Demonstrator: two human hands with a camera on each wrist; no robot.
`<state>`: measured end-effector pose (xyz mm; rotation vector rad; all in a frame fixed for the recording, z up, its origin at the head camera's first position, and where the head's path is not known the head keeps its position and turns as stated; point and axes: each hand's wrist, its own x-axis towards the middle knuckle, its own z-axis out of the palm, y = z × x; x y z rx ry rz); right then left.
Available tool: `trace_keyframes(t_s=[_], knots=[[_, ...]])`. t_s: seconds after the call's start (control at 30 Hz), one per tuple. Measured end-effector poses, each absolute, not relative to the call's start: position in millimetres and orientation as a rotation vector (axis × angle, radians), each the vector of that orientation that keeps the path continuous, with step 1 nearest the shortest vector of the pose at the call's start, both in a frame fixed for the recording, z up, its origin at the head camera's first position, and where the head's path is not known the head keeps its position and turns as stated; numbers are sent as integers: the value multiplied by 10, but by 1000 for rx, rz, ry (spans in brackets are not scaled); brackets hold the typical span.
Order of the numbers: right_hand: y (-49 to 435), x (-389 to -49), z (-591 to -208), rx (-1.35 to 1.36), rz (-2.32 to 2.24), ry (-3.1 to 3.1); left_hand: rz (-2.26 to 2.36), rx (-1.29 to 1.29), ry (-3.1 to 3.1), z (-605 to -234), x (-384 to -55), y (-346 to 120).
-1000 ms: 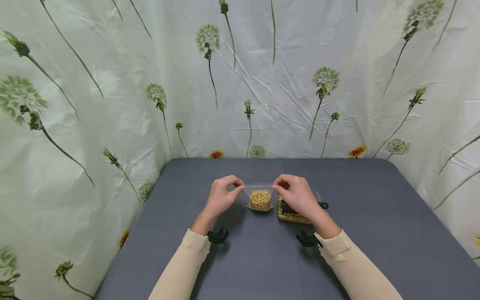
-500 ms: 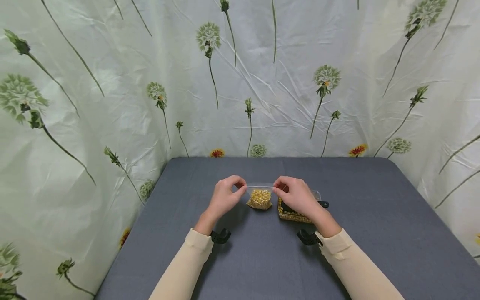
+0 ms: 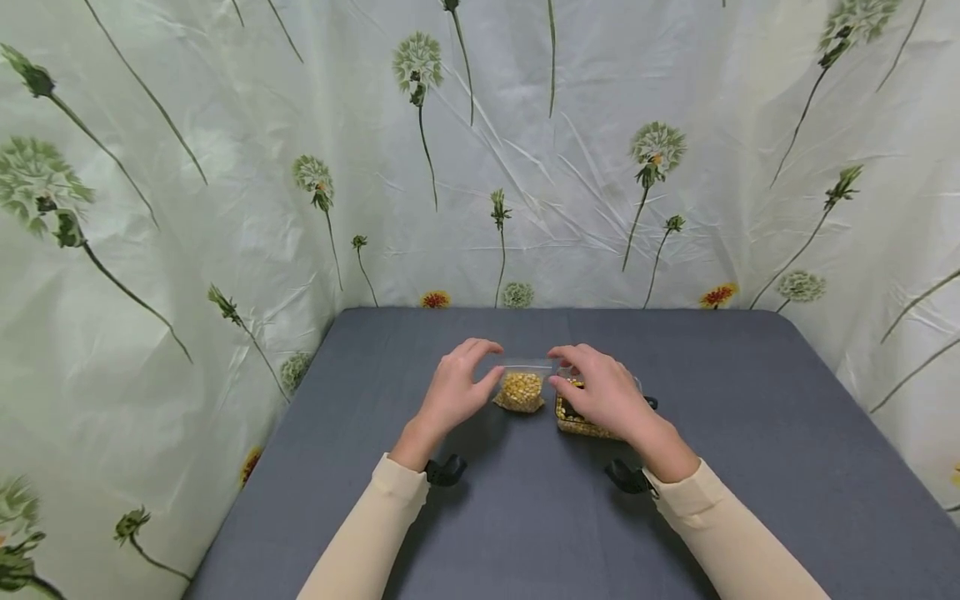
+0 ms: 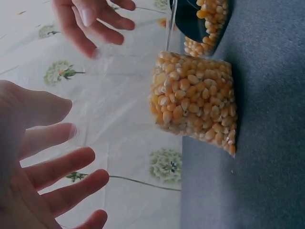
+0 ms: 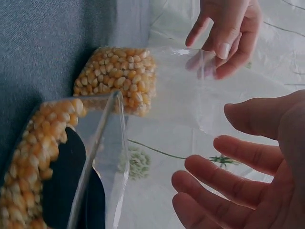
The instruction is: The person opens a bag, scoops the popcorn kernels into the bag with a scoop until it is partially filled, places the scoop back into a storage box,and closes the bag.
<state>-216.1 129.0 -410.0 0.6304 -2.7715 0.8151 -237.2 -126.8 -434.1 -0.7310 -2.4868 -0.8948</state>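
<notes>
A clear zip bag (image 3: 521, 392) part-filled with yellow corn kernels stands upright on the table, its thin plastic top rising between the hands. At its left top corner is my left hand (image 3: 456, 390), thumb and fingers spread apart. My right hand (image 3: 600, 392) hovers at the other corner with its fingers parted, over part of a clear container. In the right wrist view the bag (image 5: 116, 76) stands by itself, corn filling its lower part. Neither hand pinches the plastic; whether the left fingertips (image 5: 224, 50) still brush its edge I cannot tell.
Just right of the bag sits the clear rectangular container (image 3: 588, 428) of corn kernels. A black scoop (image 5: 62, 181) lies in it, its handle (image 3: 651, 402) sticking out to the right. Grey cloth covers the table (image 3: 517, 533); a flower-print curtain (image 3: 570, 192) hangs behind.
Both hands have let go of the bag's top corners, and their fingers have spread. The right hand has shifted slightly right. The bag stays standing in place.
</notes>
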Motion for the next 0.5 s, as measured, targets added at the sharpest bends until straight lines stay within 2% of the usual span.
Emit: trace_keyframes(t_s=[0.5], knots=[[1697, -1916, -4022, 744, 567, -2633, -683, -614, -2646, -4290, -2043, -1570]])
